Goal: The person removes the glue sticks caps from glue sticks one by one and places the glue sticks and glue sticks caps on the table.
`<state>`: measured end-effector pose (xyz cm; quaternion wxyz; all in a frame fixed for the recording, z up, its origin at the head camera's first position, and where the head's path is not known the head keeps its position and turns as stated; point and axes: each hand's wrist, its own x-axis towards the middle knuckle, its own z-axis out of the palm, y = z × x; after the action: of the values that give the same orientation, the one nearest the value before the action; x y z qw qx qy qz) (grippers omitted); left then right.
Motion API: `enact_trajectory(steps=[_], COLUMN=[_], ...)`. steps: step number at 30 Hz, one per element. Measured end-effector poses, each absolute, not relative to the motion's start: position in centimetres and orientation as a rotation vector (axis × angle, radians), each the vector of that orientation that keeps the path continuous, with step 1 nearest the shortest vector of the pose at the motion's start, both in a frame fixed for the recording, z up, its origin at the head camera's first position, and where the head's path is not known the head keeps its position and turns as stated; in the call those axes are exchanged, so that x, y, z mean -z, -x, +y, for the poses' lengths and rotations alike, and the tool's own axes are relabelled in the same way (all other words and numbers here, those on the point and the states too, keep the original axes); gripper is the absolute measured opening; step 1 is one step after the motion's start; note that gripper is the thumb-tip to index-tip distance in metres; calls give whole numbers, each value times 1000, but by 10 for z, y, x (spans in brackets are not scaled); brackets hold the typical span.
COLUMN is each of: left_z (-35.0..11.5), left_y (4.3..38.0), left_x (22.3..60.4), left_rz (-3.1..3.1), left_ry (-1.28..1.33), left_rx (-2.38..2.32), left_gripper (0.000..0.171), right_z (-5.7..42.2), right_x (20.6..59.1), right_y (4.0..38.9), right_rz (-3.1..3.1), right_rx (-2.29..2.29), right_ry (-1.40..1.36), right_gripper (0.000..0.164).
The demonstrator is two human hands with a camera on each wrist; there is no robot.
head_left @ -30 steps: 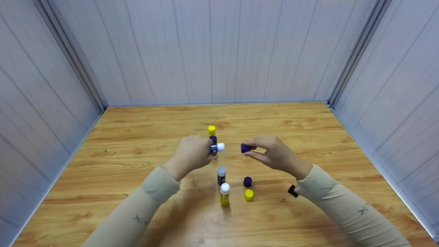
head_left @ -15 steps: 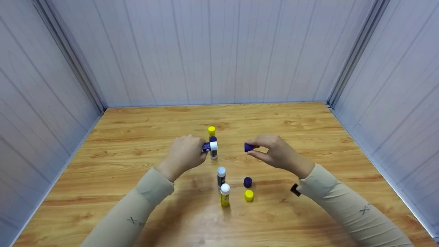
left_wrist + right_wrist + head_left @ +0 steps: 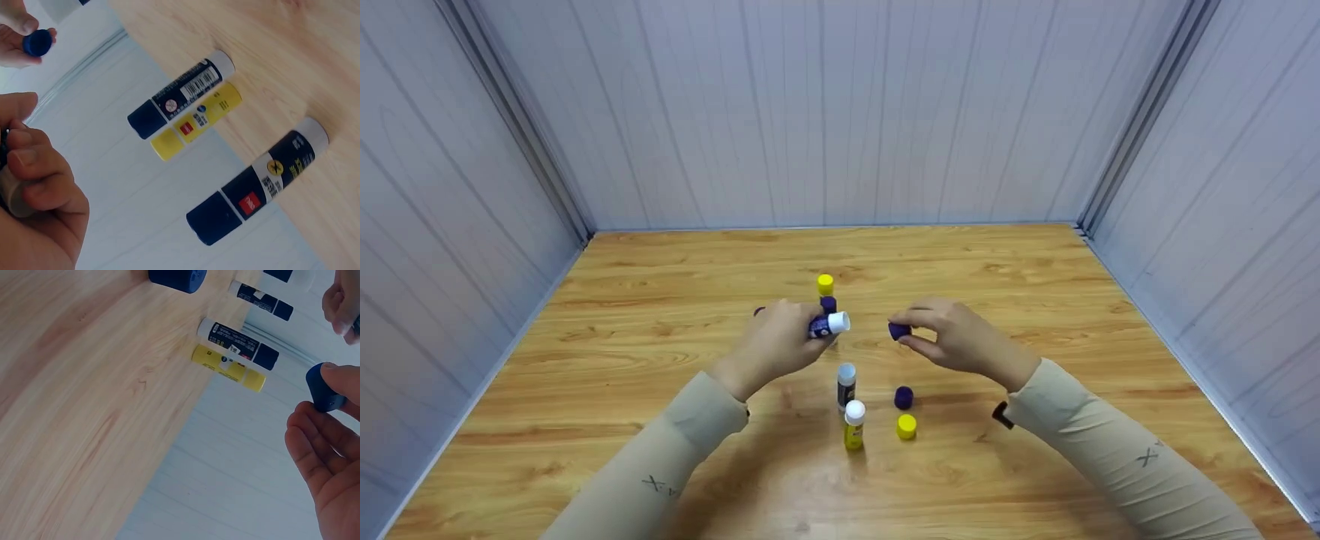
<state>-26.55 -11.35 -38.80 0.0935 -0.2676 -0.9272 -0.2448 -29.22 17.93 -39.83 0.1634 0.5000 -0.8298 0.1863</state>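
Note:
My left hand (image 3: 780, 337) grips a dark blue glue stick (image 3: 819, 327) lying sideways, its bare white end (image 3: 839, 322) toward my right hand. Thumb and fingers of my right hand (image 3: 952, 334) pinch a dark blue cap (image 3: 325, 388), held in the air a short way right of that white end. Behind the left hand stand a yellow capped glue stick (image 3: 197, 121) and a dark blue capped one (image 3: 181, 94). Another dark blue capped glue stick (image 3: 259, 181) stands nearer in the left wrist view; the head view shows only its cap (image 3: 760, 310).
Two uncapped glue sticks stand upright in front, one dark blue (image 3: 846, 386) and one yellow (image 3: 853, 427). To their right a dark blue cap (image 3: 904, 397) and a yellow cap (image 3: 907, 427) sit on the wooden table (image 3: 1035, 300). Pale panels (image 3: 840, 112) enclose the table.
My left hand drew the glue stick slightly left, then came back right. The cap in my right hand shifted slightly right, then back left and down, and is now tilted.

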Motion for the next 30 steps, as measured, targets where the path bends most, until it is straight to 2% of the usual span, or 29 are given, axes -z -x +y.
enact_trajectory(steps=[12, 20, 30], left_z=[-111, -113, -114], left_y=[263, 263, 263], left_x=[387, 387, 389], left_rz=[-2682, -2650, -2647], left_ry=[840, 851, 846], left_rx=[1248, 1426, 1512], left_gripper=[30, 27, 37], right_z=[171, 169, 168], right_x=[408, 417, 426], right_y=[294, 294, 292], right_rz=[-2582, -2665, -2728], right_rx=[-342, -298, -219], right_ry=[-1394, -1398, -1424], right_gripper=[30, 28, 28])
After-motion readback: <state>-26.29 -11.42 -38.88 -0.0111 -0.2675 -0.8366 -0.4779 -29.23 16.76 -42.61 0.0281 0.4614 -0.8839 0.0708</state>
